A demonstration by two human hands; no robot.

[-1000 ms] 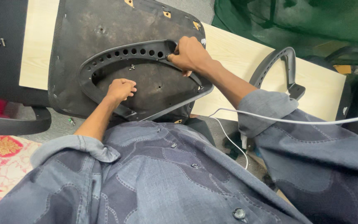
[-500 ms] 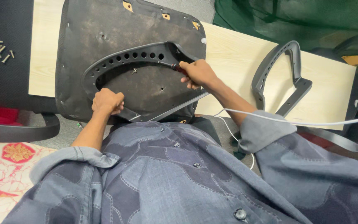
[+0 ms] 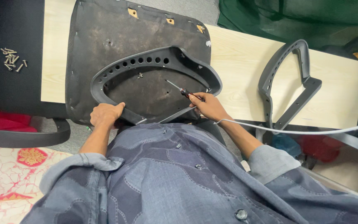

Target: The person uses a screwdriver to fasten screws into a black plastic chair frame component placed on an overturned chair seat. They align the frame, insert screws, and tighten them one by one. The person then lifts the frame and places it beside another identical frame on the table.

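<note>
Even, soft indoor light; sharp, faint shadows.

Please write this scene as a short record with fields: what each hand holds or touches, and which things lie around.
Left hand: left hand grips the near edge of the black armrest frame.
Right hand: right hand holds a screwdriver, tip pointing at the seat underside.
Work piece: upturned chair seat, frame lying on it.
Support: light wooden board.
Nearby: second armrest frame on the board to the right; loose screws on a dark surface to the left; white cable across the right arm.
</note>
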